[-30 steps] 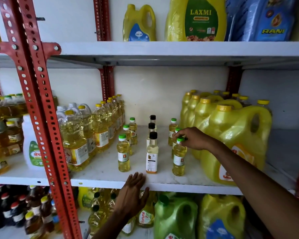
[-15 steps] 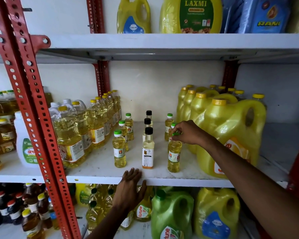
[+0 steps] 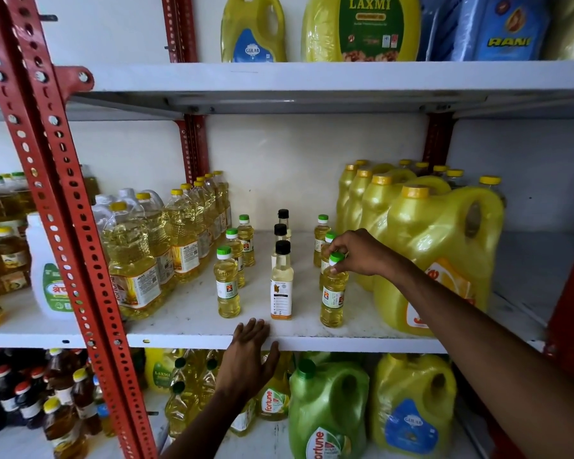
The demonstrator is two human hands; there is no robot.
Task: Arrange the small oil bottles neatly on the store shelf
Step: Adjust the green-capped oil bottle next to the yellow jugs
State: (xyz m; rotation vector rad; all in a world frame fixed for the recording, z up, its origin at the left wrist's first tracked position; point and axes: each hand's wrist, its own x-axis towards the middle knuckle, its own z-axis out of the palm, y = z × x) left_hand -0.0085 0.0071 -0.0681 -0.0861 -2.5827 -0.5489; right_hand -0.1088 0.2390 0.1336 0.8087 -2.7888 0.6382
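The right hand point(image 3: 362, 253) pinches the green cap of a small oil bottle point(image 3: 332, 293) standing near the front of the white shelf point(image 3: 345, 342); the left hand point(image 3: 249, 356) lies open on the shelf edge, holding nothing.

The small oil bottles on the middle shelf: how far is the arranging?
Mostly done: three front-to-back rows stand upright, the left green-capped bottles, the middle black-capped bottles and a right green-capped row. In hand: the right hand grips the cap of the front right green-capped bottle. The left hand rests on the white shelf edge. Left: settling that bottle.
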